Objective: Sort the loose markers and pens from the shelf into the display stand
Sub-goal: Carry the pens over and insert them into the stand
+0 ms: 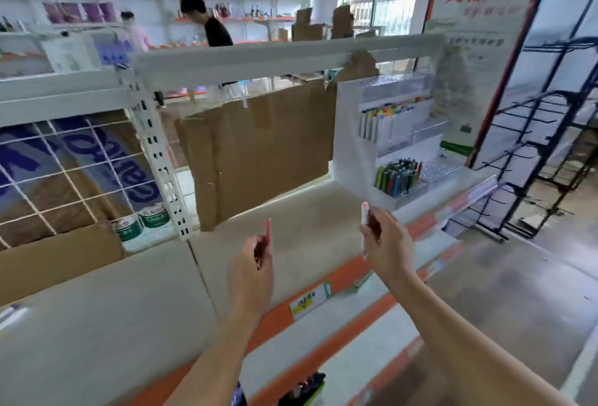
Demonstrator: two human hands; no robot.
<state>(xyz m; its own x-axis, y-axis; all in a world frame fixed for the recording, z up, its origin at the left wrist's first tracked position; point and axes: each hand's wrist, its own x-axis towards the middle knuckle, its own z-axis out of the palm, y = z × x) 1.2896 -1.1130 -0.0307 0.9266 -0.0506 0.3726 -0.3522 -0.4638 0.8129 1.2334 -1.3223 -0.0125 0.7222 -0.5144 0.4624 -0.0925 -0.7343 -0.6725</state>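
My left hand (pixel 250 271) grips a thin red pen (pixel 268 232) that points upward above the grey shelf (pixel 129 302). My right hand (pixel 386 245) holds a white marker with a pink cap (pixel 364 214), also upright. The white tiered display stand (pixel 352 146) sits at the back right of the shelf, beyond my right hand. Its upper tier carries a row of white markers with coloured caps (pixel 385 120). A lower tier holds several coloured pens (pixel 399 175). Both hands are well short of the stand.
A brown cardboard sheet (pixel 259 146) hangs from the white shelf beam (pixel 284 56) behind my hands. A wire grid panel (pixel 64 172) and boxes fill the left bay. A black wire rack (pixel 550 146) stands on the floor at right. A person stands in the background.
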